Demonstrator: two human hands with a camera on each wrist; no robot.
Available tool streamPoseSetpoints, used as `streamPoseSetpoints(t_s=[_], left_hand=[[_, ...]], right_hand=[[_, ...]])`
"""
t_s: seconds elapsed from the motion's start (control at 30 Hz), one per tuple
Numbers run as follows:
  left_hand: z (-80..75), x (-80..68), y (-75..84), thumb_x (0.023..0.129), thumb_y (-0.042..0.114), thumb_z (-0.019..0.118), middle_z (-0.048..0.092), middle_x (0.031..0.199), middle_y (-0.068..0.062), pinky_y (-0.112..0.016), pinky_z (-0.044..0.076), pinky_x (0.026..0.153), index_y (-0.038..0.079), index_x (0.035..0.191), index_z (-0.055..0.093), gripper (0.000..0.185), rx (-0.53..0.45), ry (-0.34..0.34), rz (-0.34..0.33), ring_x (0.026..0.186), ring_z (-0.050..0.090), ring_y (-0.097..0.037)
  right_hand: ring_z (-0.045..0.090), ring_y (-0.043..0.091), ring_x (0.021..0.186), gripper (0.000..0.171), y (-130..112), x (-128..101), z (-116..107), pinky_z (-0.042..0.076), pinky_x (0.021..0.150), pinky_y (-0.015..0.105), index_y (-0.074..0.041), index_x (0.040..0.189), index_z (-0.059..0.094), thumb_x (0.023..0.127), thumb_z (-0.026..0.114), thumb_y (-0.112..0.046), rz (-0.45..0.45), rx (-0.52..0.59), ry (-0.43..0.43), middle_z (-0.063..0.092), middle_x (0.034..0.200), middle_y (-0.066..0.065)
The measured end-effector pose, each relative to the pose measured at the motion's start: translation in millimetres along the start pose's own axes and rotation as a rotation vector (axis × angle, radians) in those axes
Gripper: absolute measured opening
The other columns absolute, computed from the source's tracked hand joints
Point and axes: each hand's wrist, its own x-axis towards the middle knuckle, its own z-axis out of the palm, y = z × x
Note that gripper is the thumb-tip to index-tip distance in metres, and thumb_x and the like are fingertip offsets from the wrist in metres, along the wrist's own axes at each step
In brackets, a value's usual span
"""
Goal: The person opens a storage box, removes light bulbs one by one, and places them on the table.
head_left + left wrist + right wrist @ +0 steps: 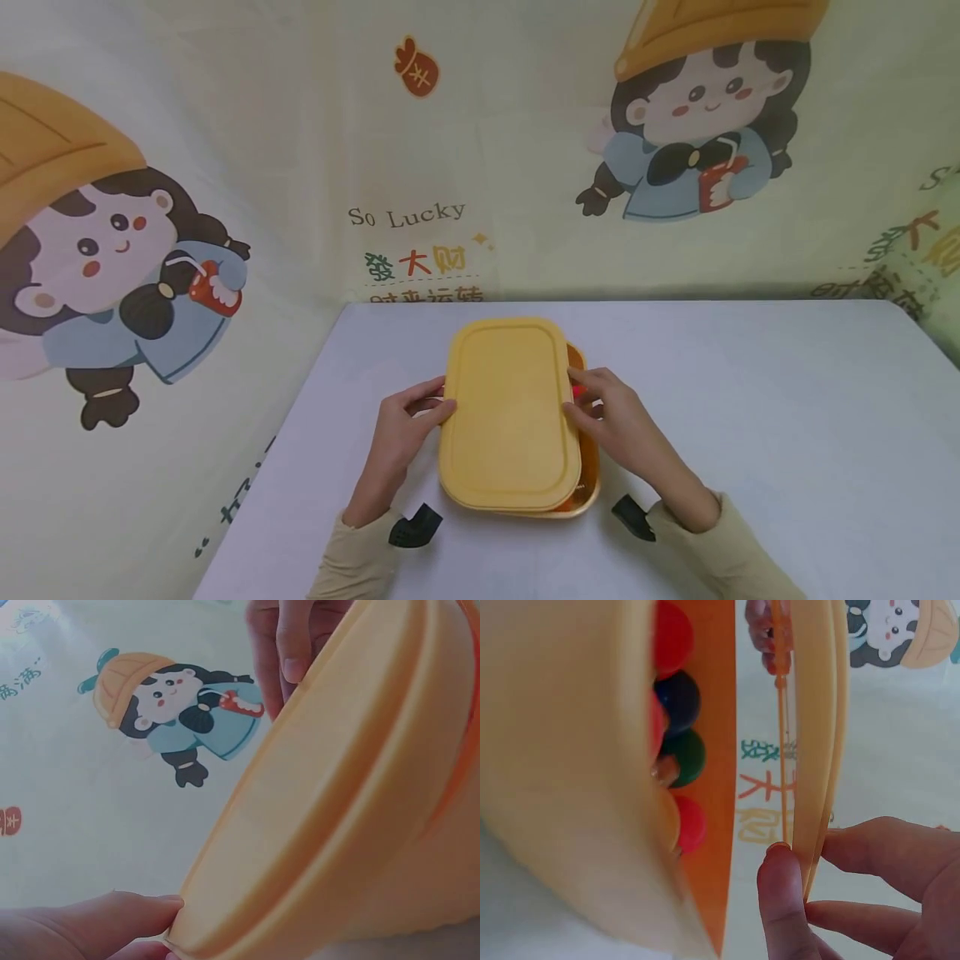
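A yellow rectangular lid with rounded corners [510,417] is pinched at both long edges. My left hand [397,433] grips its left edge between thumb and fingers; my right hand [618,421] holds the right edge likewise. Under the lid stands a yellow box [591,467], its right side showing past the lid. The right wrist view shows a gap between lid and box. Inside the box, against an orange inner wall [716,750], lie several balls, among them a red ball [673,641], a dark blue ball [681,701] and a green ball [688,757]. The lid hides most of the contents.
The box stands on a white table [750,417]. Behind the table and along its left side hangs a pale cloth [525,167] printed with cartoon figures and lettering. A black strap piece [416,527] sticks out near my left cuff, another [633,518] near my right.
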Motion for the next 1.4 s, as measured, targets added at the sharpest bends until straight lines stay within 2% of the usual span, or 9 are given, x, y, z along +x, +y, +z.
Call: streamPoseSetpoints(t_s=[0.27,0.53,0.77,0.97,1.1,1.2,1.4], left_hand=[[-17.5,1.6,1.8,0.086,0.016,0.077,0.068,0.121,-0.012,-0.019,0.054,0.071,0.007,0.129,0.067,0.044,0.025,0.012,-0.003,0.101,0.062,-0.019],[-35.4,9.7,1.0,0.087,0.018,0.077,0.069,0.118,-0.010,-0.021,0.055,0.074,0.010,0.126,0.069,0.041,0.091,0.033,0.009,0.099,0.062,-0.019],[-50.5,14.1,-0.3,0.088,0.018,0.076,0.068,0.121,-0.008,-0.023,0.056,0.077,0.011,0.128,0.067,0.041,0.130,0.050,-0.002,0.100,0.061,-0.018],[-58.2,17.6,-5.1,0.090,0.018,0.074,0.067,0.124,-0.010,-0.018,0.054,0.076,0.010,0.130,0.066,0.043,0.139,0.048,0.006,0.099,0.061,-0.014],[-62.0,18.6,-10.2,0.090,0.018,0.074,0.066,0.124,-0.011,-0.016,0.052,0.077,0.010,0.131,0.065,0.043,0.131,0.053,-0.001,0.099,0.061,-0.014],[-65.9,19.1,-13.4,0.090,0.017,0.074,0.066,0.124,-0.010,-0.015,0.052,0.077,0.011,0.131,0.065,0.042,0.132,0.070,-0.007,0.100,0.061,-0.014],[-71.0,22.2,-18.7,0.091,0.016,0.072,0.066,0.127,-0.012,-0.013,0.052,0.078,0.009,0.132,0.064,0.042,0.156,0.077,-0.001,0.099,0.062,-0.011]], right_hand=[[0.067,0.025,0.095,0.050,-14.9,10.1,8.6,0.060,0.075,0.027,0.013,0.137,0.049,0.092,0.066,-0.003,0.032,0.031,-0.067,0.058,0.119,0.022],[0.067,0.024,0.093,0.052,-27.4,20.1,17.0,0.058,0.070,0.024,0.013,0.137,0.049,0.092,0.067,-0.005,0.011,0.003,-0.095,0.056,0.121,0.025],[0.067,0.023,0.094,0.057,-34.6,28.7,30.2,0.059,0.076,0.027,0.011,0.141,0.045,0.092,0.068,-0.003,0.059,0.030,-0.132,0.051,0.132,0.027],[0.067,0.023,0.096,0.060,-38.5,31.2,38.6,0.059,0.077,0.027,0.011,0.143,0.043,0.090,0.069,-0.001,0.051,0.025,-0.167,0.050,0.130,0.026],[0.067,0.023,0.093,0.055,-41.7,32.1,43.4,0.059,0.073,0.025,0.007,0.139,0.049,0.089,0.069,0.001,0.024,0.011,-0.188,0.051,0.125,0.026],[0.066,0.020,0.090,0.050,-46.1,34.5,47.9,0.058,0.071,0.024,0.004,0.135,0.053,0.088,0.071,0.000,0.006,-0.019,-0.190,0.052,0.123,0.025],[0.066,0.019,0.086,0.053,-53.6,39.0,56.5,0.058,0.069,0.024,0.006,0.136,0.052,0.087,0.072,0.000,0.003,-0.064,-0.180,0.053,0.121,0.021]])
